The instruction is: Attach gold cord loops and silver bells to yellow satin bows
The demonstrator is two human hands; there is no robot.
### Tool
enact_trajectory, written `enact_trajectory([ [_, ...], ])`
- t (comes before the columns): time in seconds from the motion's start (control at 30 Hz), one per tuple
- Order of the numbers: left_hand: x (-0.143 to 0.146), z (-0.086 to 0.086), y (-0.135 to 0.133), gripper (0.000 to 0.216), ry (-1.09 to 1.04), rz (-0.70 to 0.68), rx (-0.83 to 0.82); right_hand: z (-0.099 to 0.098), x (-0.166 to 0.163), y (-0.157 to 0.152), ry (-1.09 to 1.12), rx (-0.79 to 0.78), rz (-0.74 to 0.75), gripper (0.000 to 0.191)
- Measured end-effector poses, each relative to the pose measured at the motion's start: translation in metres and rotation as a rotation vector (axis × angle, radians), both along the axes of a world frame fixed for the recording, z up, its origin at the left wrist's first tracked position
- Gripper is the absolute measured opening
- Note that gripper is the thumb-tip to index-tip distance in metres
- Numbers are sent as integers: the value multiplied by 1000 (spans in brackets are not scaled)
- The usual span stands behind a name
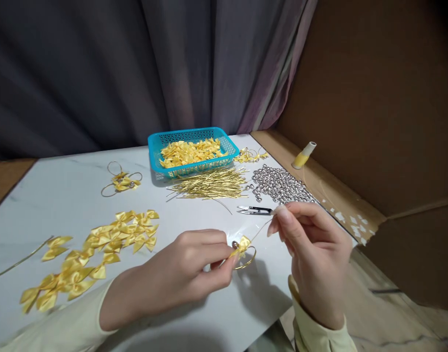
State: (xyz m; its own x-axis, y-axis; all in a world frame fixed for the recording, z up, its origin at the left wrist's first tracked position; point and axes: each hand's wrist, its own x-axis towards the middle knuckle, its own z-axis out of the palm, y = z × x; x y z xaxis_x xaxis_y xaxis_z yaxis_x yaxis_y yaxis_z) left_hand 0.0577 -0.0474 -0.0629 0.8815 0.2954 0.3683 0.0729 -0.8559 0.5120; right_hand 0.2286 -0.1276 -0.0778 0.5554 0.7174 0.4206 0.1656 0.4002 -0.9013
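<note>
My left hand pinches a yellow satin bow between thumb and fingers, just above the white table. A gold wire loop curves out from the bow, and a shiny silver bead sits at its side. In my right hand, thumb and forefinger are closed on a thin thread, which runs slanting down to the bow. Whether a needle is in those fingers, I cannot make out. Thread snips lie on the table beyond, close to my right fingertips.
Loose yellow bows spread at left, near a gold cord. Looped bow pieces lie behind them. Farther back are a blue basket of bows, gold wire pieces and silver beads. A yellow thread spool stands right.
</note>
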Motion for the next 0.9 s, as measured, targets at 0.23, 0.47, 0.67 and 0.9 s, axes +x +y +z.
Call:
enact_trajectory([
  [0.23, 3, 3, 0, 30, -4, -4, 4, 21, 6, 7, 5, 87, 25, 6],
  [0.47, 2, 7, -1, 31, 15, 18, -13, 31, 5, 14, -34, 113, 106, 5],
  [0.67, 2, 7, 2, 31, 32, 35, -79, 30, 3, 11, -53, 157, 171, 7],
  [0.9, 1, 4, 7, 32, 42, 43, -138, 33, 9, 14, 155, 78, 454, 12],
])
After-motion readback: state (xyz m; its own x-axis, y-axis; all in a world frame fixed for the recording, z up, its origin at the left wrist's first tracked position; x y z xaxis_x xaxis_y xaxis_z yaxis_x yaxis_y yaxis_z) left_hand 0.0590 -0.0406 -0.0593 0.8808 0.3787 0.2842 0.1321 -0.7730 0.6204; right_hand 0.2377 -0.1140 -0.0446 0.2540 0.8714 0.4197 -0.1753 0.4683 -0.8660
